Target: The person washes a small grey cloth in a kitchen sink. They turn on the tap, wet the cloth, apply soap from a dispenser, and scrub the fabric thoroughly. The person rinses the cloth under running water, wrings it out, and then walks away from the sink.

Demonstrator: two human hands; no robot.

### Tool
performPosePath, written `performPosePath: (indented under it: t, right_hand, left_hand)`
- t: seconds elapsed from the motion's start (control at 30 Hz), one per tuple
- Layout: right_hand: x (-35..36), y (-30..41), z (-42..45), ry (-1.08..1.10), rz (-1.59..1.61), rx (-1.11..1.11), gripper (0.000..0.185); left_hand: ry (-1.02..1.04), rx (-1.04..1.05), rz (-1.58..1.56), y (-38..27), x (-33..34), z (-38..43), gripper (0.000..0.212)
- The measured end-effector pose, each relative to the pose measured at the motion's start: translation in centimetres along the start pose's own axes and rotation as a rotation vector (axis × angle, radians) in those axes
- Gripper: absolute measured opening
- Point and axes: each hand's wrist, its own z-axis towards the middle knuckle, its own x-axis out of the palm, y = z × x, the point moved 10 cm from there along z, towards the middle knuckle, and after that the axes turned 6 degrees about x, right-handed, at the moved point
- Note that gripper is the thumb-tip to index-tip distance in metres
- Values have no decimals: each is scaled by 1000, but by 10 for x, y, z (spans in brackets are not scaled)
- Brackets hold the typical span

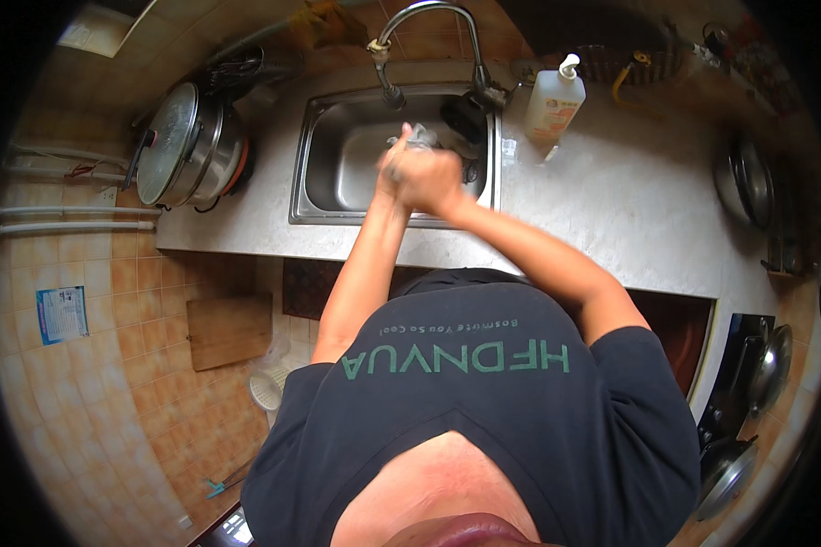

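Note:
Over the stainless steel sink, my two hands are pressed together around a wet-looking grey cloth. A bunched end of it sticks out beyond the fingers. My left hand is upright with its thumb pointing away from me, partly covered by my right hand. The right hand is blurred and closed over the cloth. Much of the cloth is hidden between the palms. A curved chrome faucet hangs its spray head just beyond the hands. A dark object lies in the sink's far right corner.
A pump bottle with a printed label stands right of the sink on the grey countertop. Left of the sink is a steel pot with a glass lid. A metal bowl sits at the far right. A wooden board leans below on the left.

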Motion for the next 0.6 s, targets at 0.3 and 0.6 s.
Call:
performPosePath:
  t: [0.3,0.6]
  right_hand:
    - [19,-54,18,-60,-8,90,32]
    - [0,-134,13,151,629,577,40]
  left_hand:
    - [-111,6,301,-10,-8,-7,35]
    - [-39,144,-75,-68,-8,-10,53]
